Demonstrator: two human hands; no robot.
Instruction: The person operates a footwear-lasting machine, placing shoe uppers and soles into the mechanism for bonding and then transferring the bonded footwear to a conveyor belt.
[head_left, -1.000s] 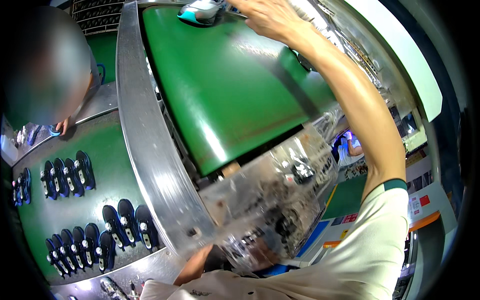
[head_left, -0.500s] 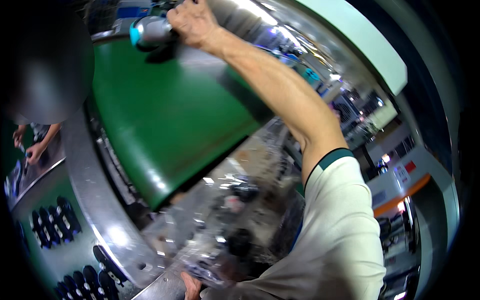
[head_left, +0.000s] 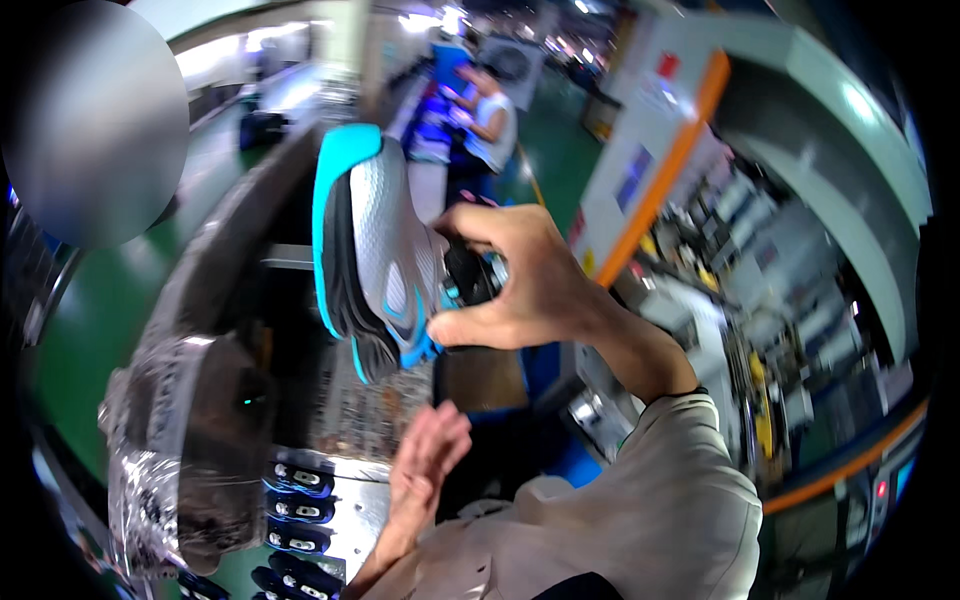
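A grey shoe [head_left: 383,225] with a turquoise and black sole is held up in front of me, tilted with its toe upward and its sole turned to the left. My right hand [head_left: 535,275] grips it at the opening end, thumb and fingers round a black part there. Below the shoe, my left hand [head_left: 425,460] is raised with its fingers stretched out and nothing in it. That hand is slightly blurred and apart from the shoe.
Dark, shoe-shaped pieces [head_left: 300,510] lie in rows at lower left. Beside them stands a plastic-wrapped machine edge [head_left: 170,450]. A large machine with an orange edge [head_left: 665,170] fills the right. Farther off, a person [head_left: 490,120] works at a blue-lit bench.
My view has turned away from the green belt. My right hand has brought the shoe from the belt's far end up close. My left hand has risen into fuller view.
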